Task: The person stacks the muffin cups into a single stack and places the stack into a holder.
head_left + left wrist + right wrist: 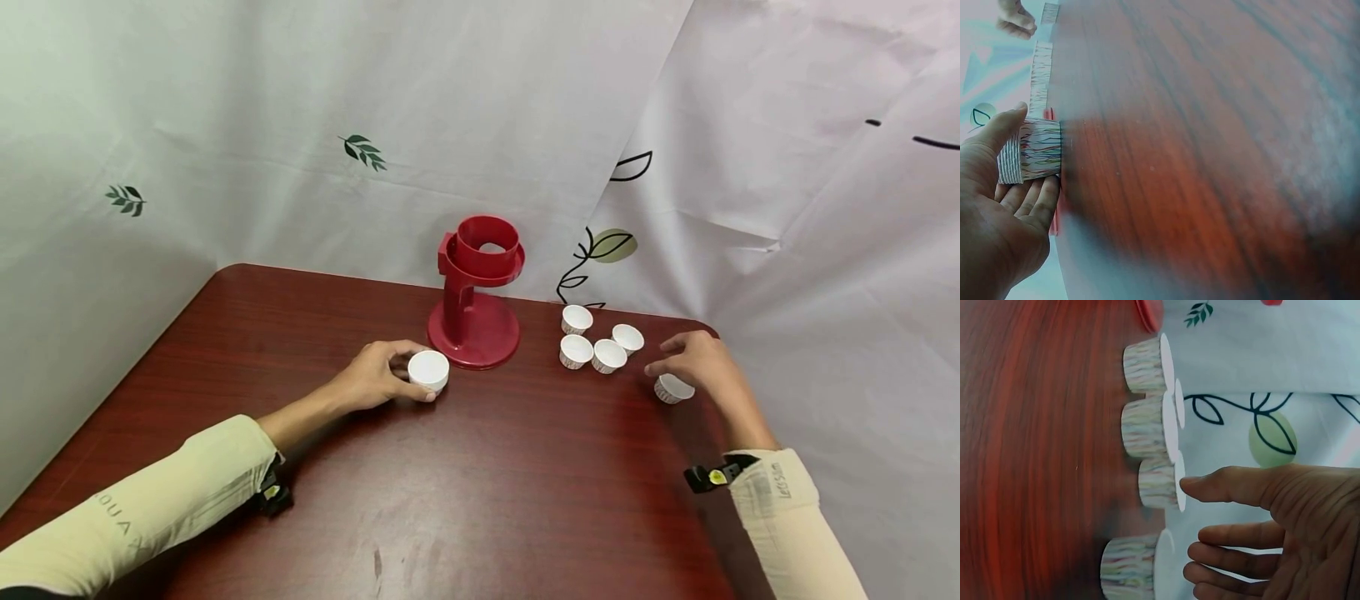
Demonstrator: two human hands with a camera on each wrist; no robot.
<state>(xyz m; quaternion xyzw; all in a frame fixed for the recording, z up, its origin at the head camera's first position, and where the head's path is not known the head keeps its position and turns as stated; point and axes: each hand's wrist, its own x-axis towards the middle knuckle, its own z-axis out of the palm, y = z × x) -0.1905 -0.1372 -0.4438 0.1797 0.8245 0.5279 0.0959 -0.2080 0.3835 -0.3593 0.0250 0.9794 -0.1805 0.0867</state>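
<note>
My left hand (pixel 372 375) grips a small nest of white paper baking cups (pixel 429 372) between thumb and fingers, close in front of the red stand. Several stacked rims show on these patterned cups (pixel 1040 149) in the left wrist view, their base right at the tabletop. Over on the right, my right hand (pixel 699 360) hovers just above a single baking cup (pixel 672 390), thumb and fingers apart and holding nothing. The right wrist view shows that cup (pixel 1130 569) below the fingers (pixel 1235 553), and the thumb overlaps the rim of another cup (pixel 1159 483).
A red stand (pixel 483 329) with a round ring holder (pixel 487 250) on top stands at the back of the brown table (pixel 480 483). Several more baking cups (pixel 576 352) sit close together to its right. A white patterned curtain (pixel 450 100) hangs behind the table.
</note>
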